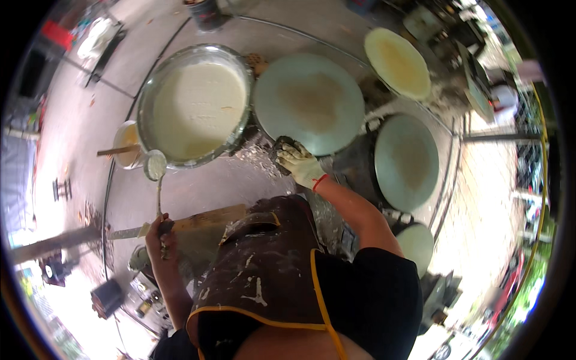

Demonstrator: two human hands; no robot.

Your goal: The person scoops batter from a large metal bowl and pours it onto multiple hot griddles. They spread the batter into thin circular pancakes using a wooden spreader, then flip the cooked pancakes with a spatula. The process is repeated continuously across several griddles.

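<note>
My bare left hand (160, 234) is closed around the handle of a ladle (155, 165), whose batter-coated bowl hangs by the near left rim of a wide metal basin (148, 108) of pale batter (198, 108). My right hand (299, 165), in a pale glove with a red cuff, grips a dark cloth or pad (280, 155) at the near left edge of a large round griddle (310, 101). That griddle holds no batter and has a brownish middle. Left of the basin stands a small bucket (122, 157) with a wooden stick (118, 150) across it.
More round griddles (407, 162) (416, 247) curve around to my right. A thin yellow sheet of batter (398, 63) covers one at the upper right. Dried batter scraps (261, 157) lie between basin and griddle. A wooden board (207, 218) is in front of me.
</note>
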